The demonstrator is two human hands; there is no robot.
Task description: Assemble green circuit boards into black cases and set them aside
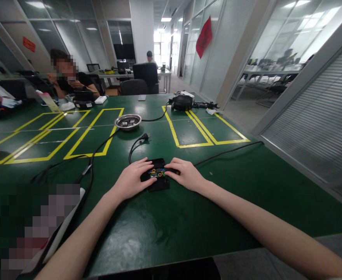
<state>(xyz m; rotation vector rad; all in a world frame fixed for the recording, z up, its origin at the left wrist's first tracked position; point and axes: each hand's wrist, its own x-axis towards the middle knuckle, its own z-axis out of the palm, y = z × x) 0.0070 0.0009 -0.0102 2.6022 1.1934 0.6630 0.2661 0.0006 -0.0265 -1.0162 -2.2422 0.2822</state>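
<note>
An opened black power adapter case (159, 186) lies on the green table in front of me, its two halves spread apart. Between them sits a small circuit board (158, 172) with coils and other parts. My left hand (134, 178) grips the left side, thumb at the near edge and fingers at the far half. My right hand (186, 175) holds the right end, with thumb and fingertips beside the board and a dark cable end between them. The fingers partly hide both ends of the board. Beyond the case lies a black power plug (145, 137) on its short cord.
A round metal dish (128, 122) holds small metal parts. Yellow tape (194, 145) marks rectangles on the table. Black cables (229, 151) run across it. A black bundle (182, 103) lies at the far edge. A person (85, 83) sits at the far left.
</note>
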